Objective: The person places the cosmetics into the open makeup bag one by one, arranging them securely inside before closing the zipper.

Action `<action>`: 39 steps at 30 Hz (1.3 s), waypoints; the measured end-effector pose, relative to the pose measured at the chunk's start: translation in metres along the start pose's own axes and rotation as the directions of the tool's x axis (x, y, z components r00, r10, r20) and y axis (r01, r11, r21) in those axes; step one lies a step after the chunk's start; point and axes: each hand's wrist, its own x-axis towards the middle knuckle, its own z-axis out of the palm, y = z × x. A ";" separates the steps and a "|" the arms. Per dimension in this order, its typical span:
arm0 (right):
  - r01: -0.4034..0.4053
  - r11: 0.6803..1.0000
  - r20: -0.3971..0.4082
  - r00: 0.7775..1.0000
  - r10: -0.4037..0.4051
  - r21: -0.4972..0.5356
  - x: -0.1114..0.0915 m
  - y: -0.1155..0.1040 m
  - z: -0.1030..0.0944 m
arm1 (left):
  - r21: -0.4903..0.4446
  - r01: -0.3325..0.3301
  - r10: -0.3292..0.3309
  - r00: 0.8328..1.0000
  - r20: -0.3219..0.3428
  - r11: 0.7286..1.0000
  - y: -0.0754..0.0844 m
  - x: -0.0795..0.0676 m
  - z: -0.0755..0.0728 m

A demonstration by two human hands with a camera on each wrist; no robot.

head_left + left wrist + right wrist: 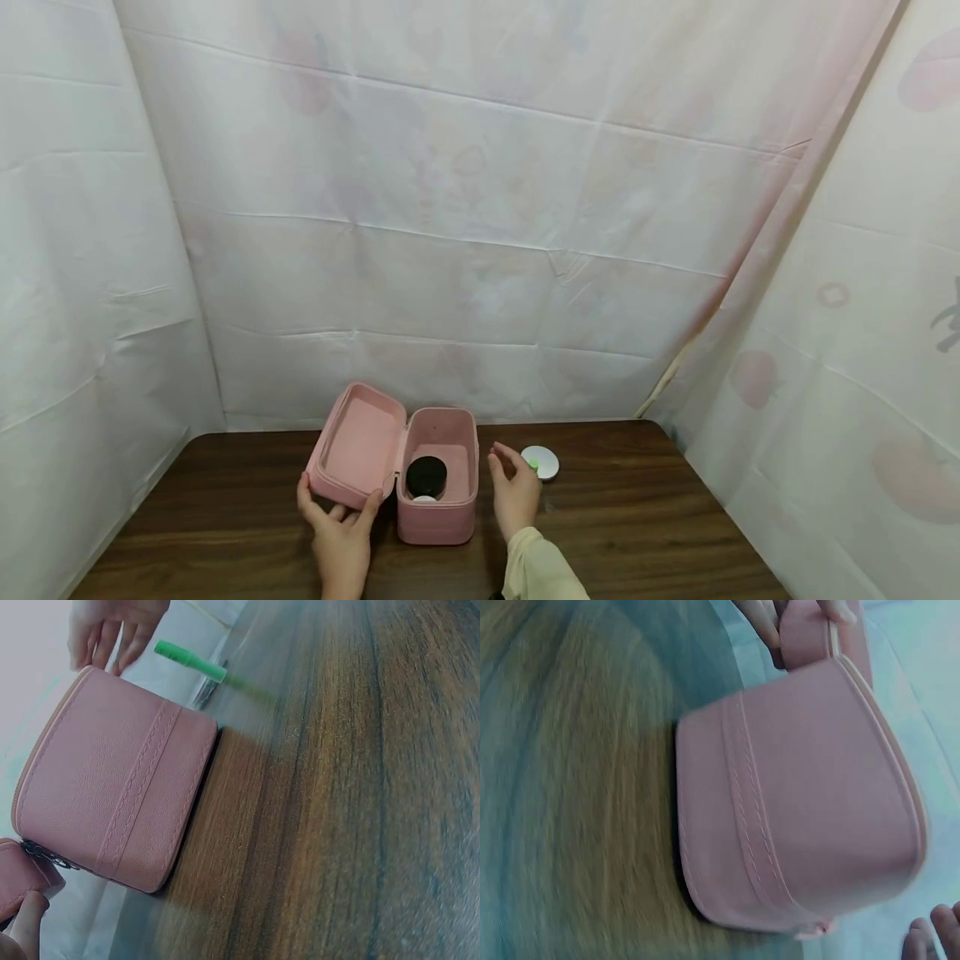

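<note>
A pink zippered case (437,527) stands on the table with its lid (363,442) swung out to the left. My left hand (341,537) grips the lid's near edge, thumb at the right and fingers at the left corner. Inside the case lie a black round-topped item (426,477) and a bit of something white (424,498). Just right of the case is my right hand (516,502), its fingers loosely bent and nothing seen between them. Past this hand sit a white round disc (548,461) and a slim green-capped tube (191,661), the tube upright.
The dark wooden table (637,525) has rounded far corners. Pale printed curtains (465,208) hang close behind it and along both sides. A zipper pull (46,855) dangles at the case's corner near the lid.
</note>
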 end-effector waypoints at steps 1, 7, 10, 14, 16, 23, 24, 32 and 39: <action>0.011 1.000 -0.023 1.000 -0.011 -0.001 0.002 0.000 -0.003 | 0.002 0.003 -0.003 1.000 0.000 1.000 0.000 0.000 0.000; 0.081 0.996 -0.145 0.986 -0.086 -0.041 0.013 0.009 -0.018 | 0.004 0.006 -0.006 1.000 0.005 1.000 0.000 0.001 -0.001; 0.073 0.996 -0.175 0.981 -0.082 -0.061 0.016 0.015 -0.023 | -0.005 0.003 -0.003 1.000 0.005 1.000 0.001 0.002 -0.001; -0.001 0.998 -0.168 0.986 -0.010 -0.066 0.017 0.025 -0.027 | -0.017 0.013 -0.013 1.000 0.004 1.000 0.000 0.003 -0.001; -0.036 0.997 -0.157 0.987 0.025 -0.070 0.016 0.029 -0.028 | -0.015 0.014 -0.013 1.000 0.002 1.000 -0.001 0.003 -0.001; -0.082 0.995 -0.165 0.984 0.072 -0.054 0.013 0.039 -0.031 | -0.027 0.008 -0.008 1.000 -0.005 1.000 -0.003 0.002 -0.001; -0.078 0.996 -0.175 0.982 0.069 -0.044 0.013 0.040 -0.031 | -0.021 0.007 -0.008 1.000 -0.008 1.000 -0.003 0.002 -0.001; -0.082 0.997 -0.210 0.974 0.081 0.001 0.014 0.056 -0.030 | -0.012 0.000 0.000 1.000 -0.010 1.000 -0.003 0.001 0.000; -0.109 0.994 -0.207 0.973 0.106 -0.002 0.015 0.065 -0.031 | -0.016 -0.001 0.001 1.000 -0.012 1.000 -0.003 0.001 0.000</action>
